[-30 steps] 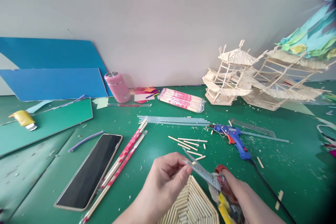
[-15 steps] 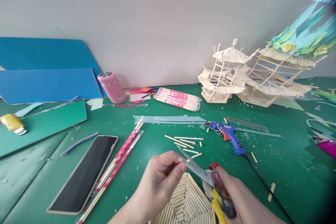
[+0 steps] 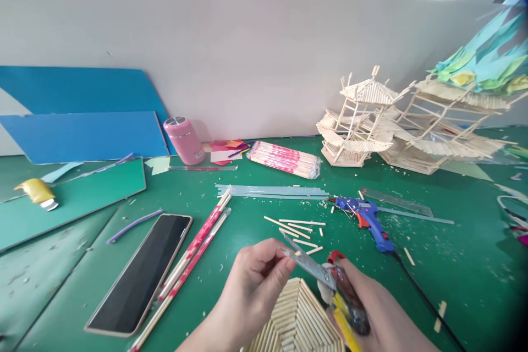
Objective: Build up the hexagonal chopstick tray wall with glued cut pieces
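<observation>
Green table (image 3: pixel 454 264), littered with wood chips, backed by a white partition wall (image 3: pixel 256 55). Left hand (image 3: pixel 256 280) pinches a small stick piece at the cutter's tip; grip closed on it. Right hand (image 3: pixel 375 308) clamped round the handles of the cutter (image 3: pixel 325 280), blades pointing up-left. Both sit just above the stick panel (image 3: pixel 297 319) at the near edge. Phone (image 3: pixel 142 272) and wrapped chopsticks (image 3: pixel 193 247) lie left; glue gun (image 3: pixel 365 217) right. Bare table far right.

Red-and-yellow-handled scissors (image 3: pixel 325 278), blades angled up-left, meet a short wooden stick (image 3: pixel 295 253) above a hexagonal panel of glued sticks (image 3: pixel 295 322).
</observation>
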`<state>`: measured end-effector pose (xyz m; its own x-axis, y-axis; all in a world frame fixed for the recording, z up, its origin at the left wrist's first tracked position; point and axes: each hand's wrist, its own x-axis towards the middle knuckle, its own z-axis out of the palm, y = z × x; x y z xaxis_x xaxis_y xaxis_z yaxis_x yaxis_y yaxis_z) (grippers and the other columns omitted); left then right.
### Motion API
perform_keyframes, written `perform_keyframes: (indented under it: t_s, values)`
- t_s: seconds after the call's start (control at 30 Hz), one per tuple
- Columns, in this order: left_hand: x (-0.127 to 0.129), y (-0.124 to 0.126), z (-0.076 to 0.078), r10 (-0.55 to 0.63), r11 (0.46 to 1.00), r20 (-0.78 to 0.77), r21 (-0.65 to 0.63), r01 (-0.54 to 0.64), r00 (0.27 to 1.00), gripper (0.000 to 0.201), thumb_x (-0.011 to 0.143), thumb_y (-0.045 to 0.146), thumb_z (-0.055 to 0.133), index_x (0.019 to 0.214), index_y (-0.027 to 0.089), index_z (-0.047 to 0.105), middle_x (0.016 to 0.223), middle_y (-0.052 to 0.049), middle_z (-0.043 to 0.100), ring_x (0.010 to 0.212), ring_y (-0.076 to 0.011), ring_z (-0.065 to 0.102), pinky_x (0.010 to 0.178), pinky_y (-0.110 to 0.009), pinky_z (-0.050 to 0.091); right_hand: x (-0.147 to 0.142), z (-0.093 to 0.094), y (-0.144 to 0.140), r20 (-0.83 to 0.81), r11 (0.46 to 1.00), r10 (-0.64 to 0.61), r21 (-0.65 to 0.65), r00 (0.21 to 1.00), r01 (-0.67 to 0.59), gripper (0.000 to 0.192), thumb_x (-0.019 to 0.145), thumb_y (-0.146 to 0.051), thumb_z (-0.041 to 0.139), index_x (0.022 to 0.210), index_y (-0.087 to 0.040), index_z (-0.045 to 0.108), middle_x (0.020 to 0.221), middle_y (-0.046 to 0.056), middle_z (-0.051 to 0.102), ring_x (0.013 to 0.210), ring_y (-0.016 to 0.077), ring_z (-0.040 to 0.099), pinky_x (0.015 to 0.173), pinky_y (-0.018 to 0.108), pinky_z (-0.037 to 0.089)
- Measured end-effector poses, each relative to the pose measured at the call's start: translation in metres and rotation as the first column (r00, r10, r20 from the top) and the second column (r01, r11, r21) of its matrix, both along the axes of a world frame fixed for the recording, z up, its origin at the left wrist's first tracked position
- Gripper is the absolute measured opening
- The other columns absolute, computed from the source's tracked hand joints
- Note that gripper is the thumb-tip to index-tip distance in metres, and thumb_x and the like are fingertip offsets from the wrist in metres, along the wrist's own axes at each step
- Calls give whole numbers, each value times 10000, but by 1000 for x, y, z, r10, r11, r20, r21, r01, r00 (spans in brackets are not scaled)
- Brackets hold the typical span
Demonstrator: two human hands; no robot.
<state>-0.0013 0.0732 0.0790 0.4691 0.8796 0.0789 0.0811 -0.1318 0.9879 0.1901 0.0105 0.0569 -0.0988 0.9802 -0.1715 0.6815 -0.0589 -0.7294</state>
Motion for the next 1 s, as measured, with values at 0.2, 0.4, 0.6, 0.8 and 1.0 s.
perform_keyframes:
  t_s: [0.2, 0.4, 0.6, 0.8, 1.0]
  values:
    - [-1, 7, -2, -56, 952, 226, -281, 120, 973, 276, 752, 409, 607, 709, 137, 608, 570, 17, 443, 497, -73, 301, 450, -198, 214, 4, 4, -1, -100, 997, 50, 63, 994, -44, 423, 622, -298, 573, 1023, -173, 526, 899, 92, 636, 820, 239, 618, 693, 304, 497]
    - [1, 5, -5, -31, 967, 140, -247, 65, 990, 282, 775, 405, 573, 688, 137, 572, 552, 27, 401, 497, -78, 281, 443, -199, 219, -2, 6, 0, -114, 997, 70, -22, 991, -73, 286, 605, -201, 536, 890, -173, 546, 710, 38, 628, 626, 174, 591, 546, 233, 468]
    - [3, -2, -5, 101, 981, -83, 172, -86, 991, 280, 859, 283, 445, 629, 138, 512, 541, 35, 359, 513, -85, 278, 468, -210, 235, -3, -1, 0, -151, 998, 58, -25, 987, -62, 389, 611, -209, 563, 996, -168, 526, 783, 46, 638, 689, 179, 600, 591, 226, 473]
    - [-4, 6, -3, -122, 942, 220, -282, 183, 968, 247, 790, 363, 572, 747, 120, 583, 642, 2, 466, 579, -88, 365, 523, -203, 280, 2, 4, -4, -95, 1000, 11, 15, 995, -9, 518, 625, -235, 584, 1130, -183, 483, 877, 60, 642, 807, 210, 608, 704, 266, 485]
    - [1, 5, -5, -37, 946, 186, -309, 94, 982, 292, 774, 391, 585, 684, 114, 559, 536, 46, 375, 496, -60, 276, 450, -182, 209, 1, -4, -2, -157, 992, 37, -115, 987, -55, 455, 566, -180, 615, 1014, -169, 538, 752, 43, 656, 687, 190, 606, 602, 235, 481]
